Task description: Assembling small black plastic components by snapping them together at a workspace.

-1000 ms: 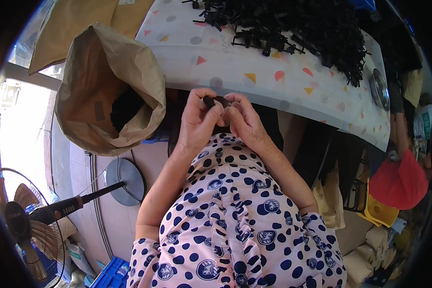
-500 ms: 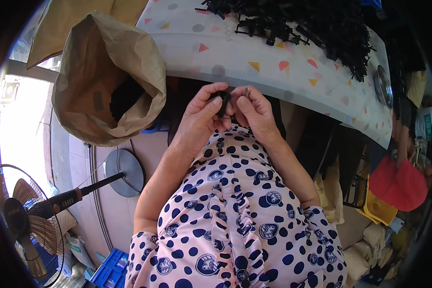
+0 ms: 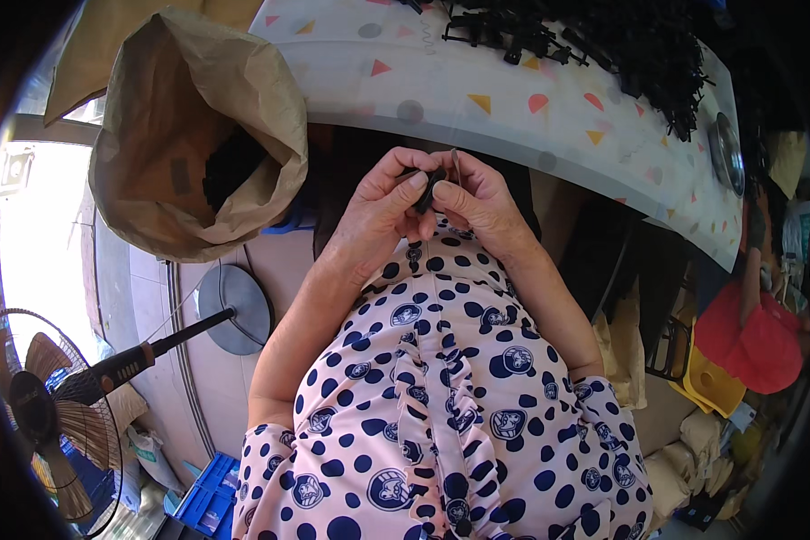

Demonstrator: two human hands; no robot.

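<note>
Above my lap, at the table's near edge, my left hand [image 3: 380, 205] pinches a small black plastic part [image 3: 430, 192] between thumb and fingers. My right hand [image 3: 482, 205] meets it from the other side, with the thumb pressed against the part. A thin, blade-like sliver [image 3: 455, 166] sticks up between the right fingers; its kind is too small to make out. Fingers cover much of the black part. On the table's far side lies a large heap of black plastic parts [image 3: 639, 63].
An open brown paper sack [image 3: 121, 180] with black pieces inside stands left of my hands. A metal bowl [image 3: 727, 153] sits at the table's [image 3: 459, 81] right end. Lower left is a fan [image 3: 40, 405]. A person in red [image 3: 751, 337] is at the right.
My right hand has come left, and its thumb now touches the black part. The part has turned a little in my left fingers. The whole view has shifted slightly.
</note>
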